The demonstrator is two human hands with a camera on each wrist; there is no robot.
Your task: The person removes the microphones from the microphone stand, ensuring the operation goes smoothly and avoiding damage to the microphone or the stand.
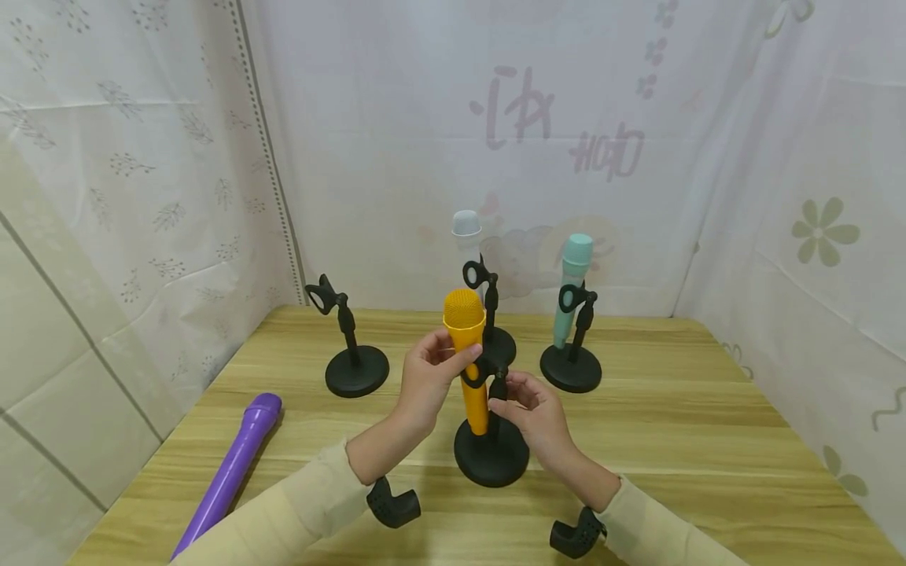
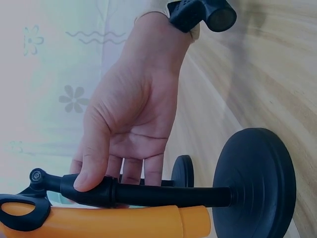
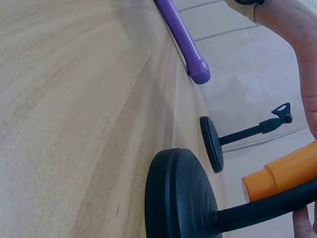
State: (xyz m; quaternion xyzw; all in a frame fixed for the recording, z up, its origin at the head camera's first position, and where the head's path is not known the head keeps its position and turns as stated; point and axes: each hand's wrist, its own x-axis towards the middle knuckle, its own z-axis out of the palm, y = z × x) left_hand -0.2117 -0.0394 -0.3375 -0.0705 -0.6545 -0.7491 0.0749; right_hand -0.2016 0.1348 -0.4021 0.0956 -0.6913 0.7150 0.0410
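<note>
My left hand (image 1: pixel 427 377) holds the upper body of an orange microphone (image 1: pixel 463 310), its thumb lying across the front just below the ribbed head. The microphone leans through the ring clip of a black desktop stand (image 1: pixel 491 460), and its lower end hangs beside the pole. On the other side, my right hand (image 1: pixel 538 417) pinches the stand's neck below the clip. The left wrist view shows that right hand (image 2: pixel 131 114) with its thumb on the thick collar of the pole. In the right wrist view the left hand (image 3: pixel 304 64) is partly cut off.
Behind stand a white microphone (image 1: pixel 466 224) and a mint green microphone (image 1: pixel 576 251), each in a black stand. A stand with a bare clip (image 1: pixel 354 369) is at the left. A purple microphone (image 1: pixel 233 468) lies on the wooden table (image 1: pixel 694 440) at the front left. Curtains enclose the back and sides.
</note>
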